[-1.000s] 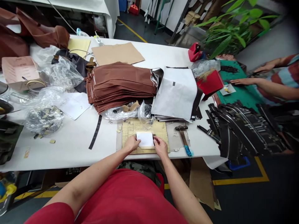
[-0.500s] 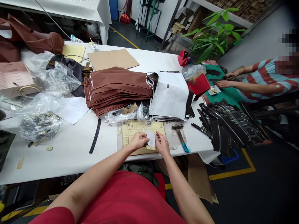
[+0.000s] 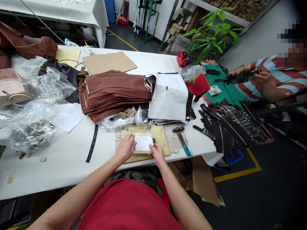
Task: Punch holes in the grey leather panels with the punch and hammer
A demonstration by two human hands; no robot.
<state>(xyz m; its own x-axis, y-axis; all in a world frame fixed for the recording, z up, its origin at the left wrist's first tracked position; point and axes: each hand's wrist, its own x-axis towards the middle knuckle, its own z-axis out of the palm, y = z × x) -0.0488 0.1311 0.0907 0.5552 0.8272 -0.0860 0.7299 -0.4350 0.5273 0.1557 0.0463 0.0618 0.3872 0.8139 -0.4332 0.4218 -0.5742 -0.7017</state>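
Observation:
A small white rectangular piece with a pale yellowish border (image 3: 143, 143) is held between my two hands, above a worn yellowish board (image 3: 160, 135). My left hand (image 3: 127, 147) grips its left edge, fingers closed on it. At its lower right corner, my right hand (image 3: 157, 153) pinches it between thumb and fingers. What the piece is made of I cannot tell. To the right of the board lies a hammer (image 3: 182, 140) with blue wrapping at the handle's end. A clear plastic bag (image 3: 144, 118) rests at the board's far edge.
Stacked brown fabric pieces (image 3: 117, 92) and white-backed sheets (image 3: 169, 99) stand beyond the board. A black strip (image 3: 92, 143) and a bag of small metal parts (image 3: 32, 135) lie left. Black zippered strips (image 3: 230, 124) are piled right, near a co-worker in a striped shirt (image 3: 271, 67).
The white piece has turned from narrow and tilted to flat and facing me, and my hands are farther apart. The co-worker has lifted a dark strip off the green mat.

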